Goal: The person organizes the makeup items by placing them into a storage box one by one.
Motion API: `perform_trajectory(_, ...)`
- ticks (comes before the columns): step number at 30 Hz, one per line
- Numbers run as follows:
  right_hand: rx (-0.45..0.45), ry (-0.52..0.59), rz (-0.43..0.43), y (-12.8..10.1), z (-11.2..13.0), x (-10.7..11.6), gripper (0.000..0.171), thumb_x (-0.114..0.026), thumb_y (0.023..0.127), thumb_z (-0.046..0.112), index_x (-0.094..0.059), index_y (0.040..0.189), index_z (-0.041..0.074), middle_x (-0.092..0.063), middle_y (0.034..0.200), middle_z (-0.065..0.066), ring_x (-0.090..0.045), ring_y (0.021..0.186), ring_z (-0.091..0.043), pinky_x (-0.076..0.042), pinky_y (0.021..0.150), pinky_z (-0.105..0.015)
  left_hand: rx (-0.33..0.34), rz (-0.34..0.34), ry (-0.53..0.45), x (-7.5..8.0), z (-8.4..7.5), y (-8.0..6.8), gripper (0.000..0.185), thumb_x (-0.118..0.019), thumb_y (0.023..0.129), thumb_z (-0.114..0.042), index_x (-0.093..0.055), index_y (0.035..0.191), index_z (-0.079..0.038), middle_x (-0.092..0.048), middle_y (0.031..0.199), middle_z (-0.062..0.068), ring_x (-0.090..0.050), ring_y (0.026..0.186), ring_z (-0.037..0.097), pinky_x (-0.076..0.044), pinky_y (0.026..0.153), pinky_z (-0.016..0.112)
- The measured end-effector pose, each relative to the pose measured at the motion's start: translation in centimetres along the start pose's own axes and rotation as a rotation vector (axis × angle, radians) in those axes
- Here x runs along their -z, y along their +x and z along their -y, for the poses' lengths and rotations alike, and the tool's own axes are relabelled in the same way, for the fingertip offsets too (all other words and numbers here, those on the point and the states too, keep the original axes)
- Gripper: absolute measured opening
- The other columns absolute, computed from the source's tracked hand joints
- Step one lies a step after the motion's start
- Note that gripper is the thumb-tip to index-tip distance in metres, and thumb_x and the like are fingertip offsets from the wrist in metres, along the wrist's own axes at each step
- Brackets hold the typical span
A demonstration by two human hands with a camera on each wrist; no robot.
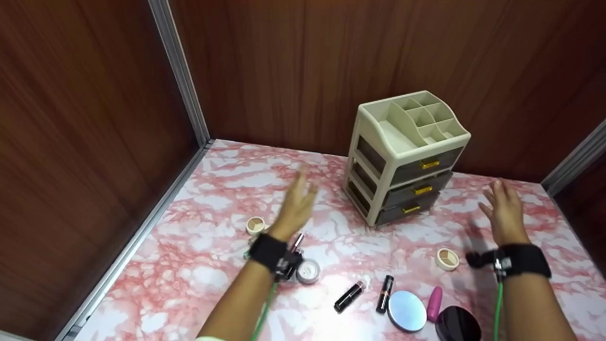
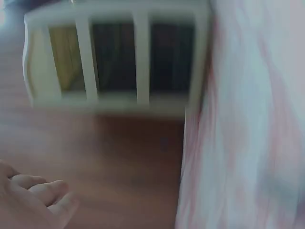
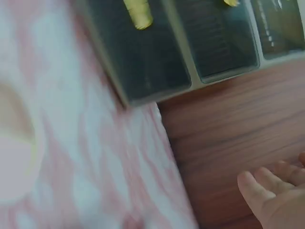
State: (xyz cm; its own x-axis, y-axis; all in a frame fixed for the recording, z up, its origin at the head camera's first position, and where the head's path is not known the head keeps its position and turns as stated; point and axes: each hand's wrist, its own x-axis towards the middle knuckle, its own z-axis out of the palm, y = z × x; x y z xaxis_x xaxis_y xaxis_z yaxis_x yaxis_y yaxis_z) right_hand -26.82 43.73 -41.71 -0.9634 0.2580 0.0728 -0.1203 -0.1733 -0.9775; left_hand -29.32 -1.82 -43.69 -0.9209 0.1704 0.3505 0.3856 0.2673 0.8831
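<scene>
One organizer [image 1: 408, 156] (three drawers), two lipsticks [image 1: 349, 296], two palettes [image 1: 447, 258]

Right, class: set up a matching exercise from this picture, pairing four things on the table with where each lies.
Things:
1. organiser
2. pink tube
3. left hand
4. right hand

Places:
A. right of the organiser, empty
B. between the round mirror and the dark compact
C. at the back, against the wall
D. above the table, left of the organiser

Pairs: 1-C, 2-B, 3-D, 4-A

Head high, wrists close, sharing organizer [image 1: 407, 156]
</scene>
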Motion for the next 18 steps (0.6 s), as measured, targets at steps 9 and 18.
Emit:
perform_trajectory(9, -0.179, -0.007, 0.049, 4.3, -0.4, -2.0, 0.082, -0.038, 0.100, 0.051, 0.010, 0.155, 0.012, 0.004, 0.160, -0.014, 0.001, 0.146, -0.027, -0.008, 0.116, -0.041, 0.021, -0.032, 0.018, -7.7, -3.3, 2.6, 0.063, -0.041, 0.103, -0.046, -0.041, 0.145, 0.001, -0.052, 0.140, 0.015, -0.061, 0.109, 0.023, -0.046, 0.096, 0.030)
perform_trajectory(18, -0.191, 0.014, 0.108, 4.1, -0.6, -5.3, 0.077, -0.029, 0.102, 0.053, -0.002, 0.155, 0.005, 0.001, 0.159, -0.018, -0.002, 0.146, -0.031, -0.005, 0.117, -0.044, 0.032, -0.191, 0.053, -12.0, -4.5, 3.4, 0.045, -0.048, 0.103, -0.034, -0.057, 0.132, 0.000, -0.063, 0.119, 0.013, -0.060, 0.107, 0.023, -0.046, 0.093, 0.033)
